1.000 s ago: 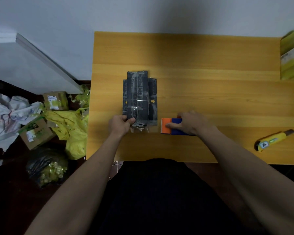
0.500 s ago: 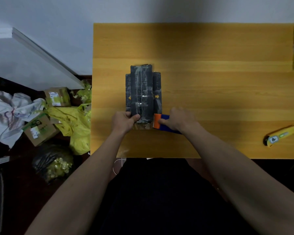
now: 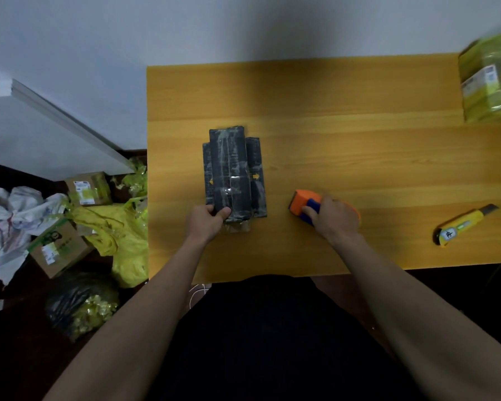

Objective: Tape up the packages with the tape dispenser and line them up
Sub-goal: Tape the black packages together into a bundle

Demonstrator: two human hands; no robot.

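Progress: dark package (image 3: 234, 175) already carried clear tape along its top and a band across; judged nearly finished
Remaining: green package (image 3: 488, 82) at the far right corner showed no dispenser work in hand; lining up not yet done
Package location: left-centre of table (image 3: 344, 111), lying flat
Package appearance: dark wrap, wrinkled, glossy tape, orange arrows on the sides
Left hand (image 3: 206, 222): gripped the package's near end
Right hand (image 3: 331, 217): clasped the tape dispenser (image 3: 304, 202), apart from the package
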